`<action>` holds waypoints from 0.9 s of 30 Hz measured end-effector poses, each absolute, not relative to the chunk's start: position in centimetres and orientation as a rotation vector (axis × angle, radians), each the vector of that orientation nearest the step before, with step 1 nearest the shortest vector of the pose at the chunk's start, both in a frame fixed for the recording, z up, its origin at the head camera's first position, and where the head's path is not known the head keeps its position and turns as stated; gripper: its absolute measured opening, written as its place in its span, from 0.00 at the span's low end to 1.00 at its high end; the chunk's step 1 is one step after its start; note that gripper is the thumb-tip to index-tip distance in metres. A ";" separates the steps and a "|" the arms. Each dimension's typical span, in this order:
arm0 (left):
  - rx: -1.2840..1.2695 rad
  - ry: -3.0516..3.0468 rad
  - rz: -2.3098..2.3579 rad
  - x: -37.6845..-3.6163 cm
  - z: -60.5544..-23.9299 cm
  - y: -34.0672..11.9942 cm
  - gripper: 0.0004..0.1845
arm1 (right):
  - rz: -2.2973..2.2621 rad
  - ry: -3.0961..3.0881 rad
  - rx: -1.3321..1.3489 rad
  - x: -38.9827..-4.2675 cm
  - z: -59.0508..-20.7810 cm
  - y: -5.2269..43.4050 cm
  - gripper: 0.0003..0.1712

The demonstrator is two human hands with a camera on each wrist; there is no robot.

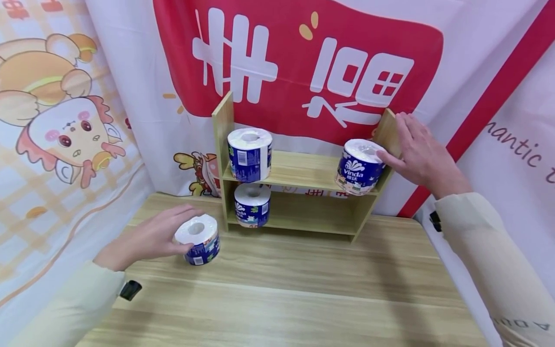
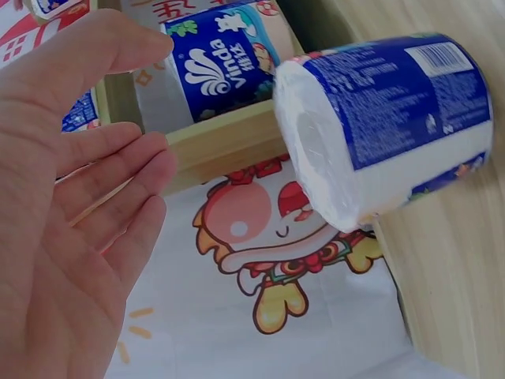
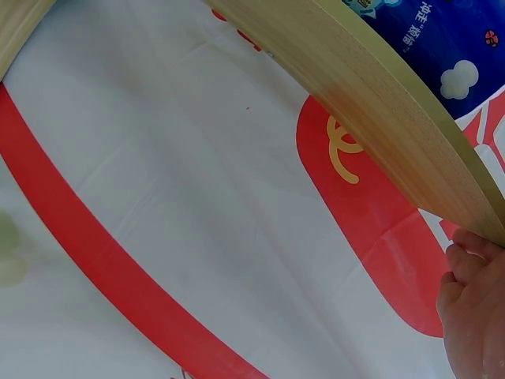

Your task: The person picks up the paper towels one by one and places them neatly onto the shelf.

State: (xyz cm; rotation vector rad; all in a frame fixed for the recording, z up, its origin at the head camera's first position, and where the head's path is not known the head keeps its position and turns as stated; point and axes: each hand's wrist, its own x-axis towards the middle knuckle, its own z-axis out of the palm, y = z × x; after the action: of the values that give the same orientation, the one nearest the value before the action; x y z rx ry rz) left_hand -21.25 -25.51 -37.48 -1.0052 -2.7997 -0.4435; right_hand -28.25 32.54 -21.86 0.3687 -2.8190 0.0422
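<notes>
I see my right grip [image 1: 422, 152] released, straight fingers touching the roll [image 1: 359, 166] at the right end of the shelf's [image 1: 303, 173] upper board, against the side panel. My left grip [image 1: 149, 237] is relaxed too, fingertips just beside another roll [image 1: 198, 238] standing on the desk [image 1: 282, 299]. Two more rolls sit at the shelf's left, upper [image 1: 250, 154] and lower [image 1: 252, 205].

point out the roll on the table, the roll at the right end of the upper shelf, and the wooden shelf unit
roll on the table [image 1: 197, 230], head view, white top face
roll on the upper shelf's right end [image 1: 356, 172], head view, blue wrapper
wooden shelf unit [image 1: 303, 169], head view, bare upper board
</notes>
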 end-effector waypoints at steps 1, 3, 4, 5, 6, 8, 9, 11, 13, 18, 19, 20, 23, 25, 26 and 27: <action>-1.007 -2.801 -0.439 -21.2 -37.5 -25.6 0.38 | 0.041 -2.819 0.369 -28.3 -21.8 32.5 0.64; -1.011 -2.807 -0.431 -21.2 -37.6 -25.8 0.37 | 0.038 -2.819 0.370 -28.3 -21.8 32.5 0.64; -1.013 -2.807 -0.429 -21.2 -37.7 -25.9 0.36 | 0.037 -2.819 0.371 -28.3 -21.8 32.5 0.64; -1.016 -2.806 -0.427 -21.2 -37.8 -26.0 0.35 | 0.038 -2.820 0.372 -28.3 -21.8 32.5 0.64; -1.017 -2.808 -0.424 -21.2 -37.9 -26.1 0.35 | 0.039 -2.821 0.373 -28.3 -21.8 32.5 0.63; -1.022 -2.809 -0.415 -21.2 -38.1 -26.2 0.34 | 0.039 -2.823 0.373 -28.3 -21.8 32.5 0.63; -1.019 -2.810 -0.406 -21.3 -38.2 -26.3 0.34 | 0.038 -2.824 0.373 -28.3 -21.8 32.5 0.63; -1.016 -2.817 -0.396 -21.3 -38.4 -26.3 0.35 | 0.038 -2.825 0.372 -28.3 -21.8 32.5 0.63; -1.007 -2.832 -0.381 -21.3 -38.6 -26.3 0.37 | 0.037 -2.824 0.370 -28.2 -21.8 32.5 0.63; -0.993 -2.868 -0.355 -21.4 -39.3 -26.2 0.37 | 0.041 -2.824 0.371 -28.2 -21.8 32.5 0.63; -0.994 -2.870 -0.349 -21.4 -39.4 -26.2 0.37 | 0.041 -2.824 0.372 -28.2 -21.8 32.5 0.63; -0.997 -2.868 -0.343 -21.5 -39.5 -26.2 0.37 | 0.040 -2.825 0.373 -28.2 -21.8 32.5 0.63; -1.007 -2.858 -0.340 -21.6 -39.9 -26.2 0.36 | 0.039 -2.828 0.372 -28.3 -21.7 32.5 0.63; -1.010 -2.857 -0.344 -21.8 -40.2 -26.1 0.35 | 0.037 -2.829 0.372 -28.3 -21.7 32.5 0.63; -1.010 -2.858 -0.348 -21.9 -40.4 -26.1 0.34 | 0.035 -2.829 0.372 -28.3 -21.7 32.5 0.63; -1.011 -2.861 -0.349 -22.0 -40.5 -26.1 0.34 | 0.032 -2.830 0.371 -28.2 -21.7 32.5 0.63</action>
State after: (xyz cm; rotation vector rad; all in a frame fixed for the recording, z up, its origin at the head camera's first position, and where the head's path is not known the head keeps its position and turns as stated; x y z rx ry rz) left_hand -21.96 -26.06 -40.50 -1.0114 -2.8606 -0.3490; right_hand -28.24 32.53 -21.72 0.3707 -2.8304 0.0317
